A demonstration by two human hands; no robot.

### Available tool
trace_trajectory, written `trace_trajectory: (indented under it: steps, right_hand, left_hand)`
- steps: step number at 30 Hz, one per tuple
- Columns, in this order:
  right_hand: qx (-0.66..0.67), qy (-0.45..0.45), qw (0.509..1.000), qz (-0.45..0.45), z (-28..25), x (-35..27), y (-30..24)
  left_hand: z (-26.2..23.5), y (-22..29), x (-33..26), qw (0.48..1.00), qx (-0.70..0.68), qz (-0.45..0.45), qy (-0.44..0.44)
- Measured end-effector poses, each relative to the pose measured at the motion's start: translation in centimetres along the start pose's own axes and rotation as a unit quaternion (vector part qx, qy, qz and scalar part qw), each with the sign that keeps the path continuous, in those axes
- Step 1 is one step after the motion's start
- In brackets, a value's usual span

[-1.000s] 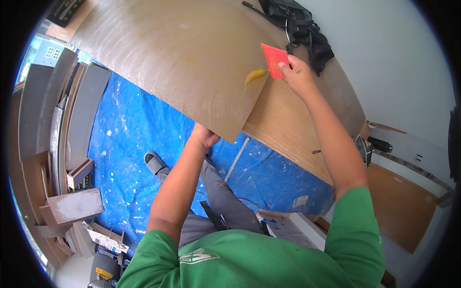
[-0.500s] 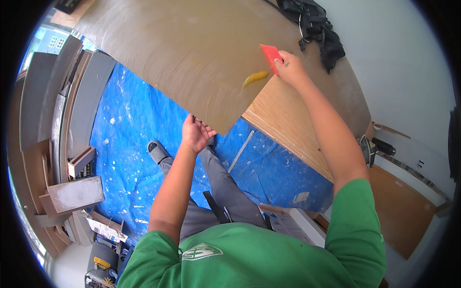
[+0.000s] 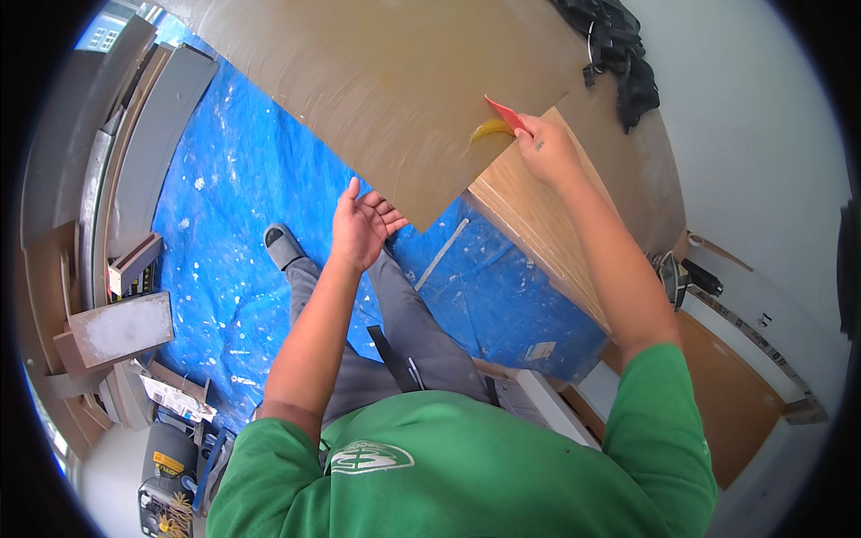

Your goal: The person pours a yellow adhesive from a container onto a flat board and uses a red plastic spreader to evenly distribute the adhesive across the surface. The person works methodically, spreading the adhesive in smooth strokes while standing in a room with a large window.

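One red scraper [image 3: 508, 115] sits in the right hand [image 3: 547, 148] grip; left hand [image 3: 360, 224] open, touching one brown sheet [image 3: 377, 90].

A thin red scraper [image 3: 508, 115], upper right of centre, is tilted with its edge against a smear of yellow glue [image 3: 489, 131] on a large brown sheet [image 3: 386, 81] spanning the top of the frame.
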State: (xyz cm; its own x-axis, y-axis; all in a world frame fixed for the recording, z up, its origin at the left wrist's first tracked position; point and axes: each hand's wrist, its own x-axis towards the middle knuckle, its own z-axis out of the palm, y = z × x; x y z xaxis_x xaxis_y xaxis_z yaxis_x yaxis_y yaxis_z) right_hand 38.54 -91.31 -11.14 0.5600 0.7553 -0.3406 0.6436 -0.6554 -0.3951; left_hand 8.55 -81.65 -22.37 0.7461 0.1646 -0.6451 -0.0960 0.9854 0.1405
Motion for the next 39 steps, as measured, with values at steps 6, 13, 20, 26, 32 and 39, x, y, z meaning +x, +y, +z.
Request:
trace_trajectory:
  steps: [6,13,20,26,32,39]
  right_hand:
    - [0.024,-0.015,1.000,0.002,1.7,-2.4,-1.6]
    - [0.043,-0.021,0.999,0.000,4.0,-4.9,-4.1]
    - [0.071,-0.037,0.996,-0.035,6.7,-9.2,-6.2]
    - [0.345,-0.172,0.914,0.128,4.3,-12.6,-6.5]
    - [0.444,-0.015,0.893,0.073,-1.6,-9.4,-8.6]
    - [0.069,0.172,0.970,-0.159,1.2,0.0,-7.4]
  left_hand:
    - [-0.8,0.3,-0.3,0.998,0.000,0.003,-0.060]
    - [-0.6,0.7,0.1,0.997,0.022,0.002,-0.076]
    - [-2.2,0.9,0.9,0.994,0.024,-0.013,-0.108]
    - [-2.0,1.5,1.2,0.993,0.023,-0.040,-0.107]
    - [-4.0,1.8,1.1,0.998,0.023,-0.023,-0.053]
    - [-1.4,2.6,-2.7,0.992,0.087,0.089,0.025]
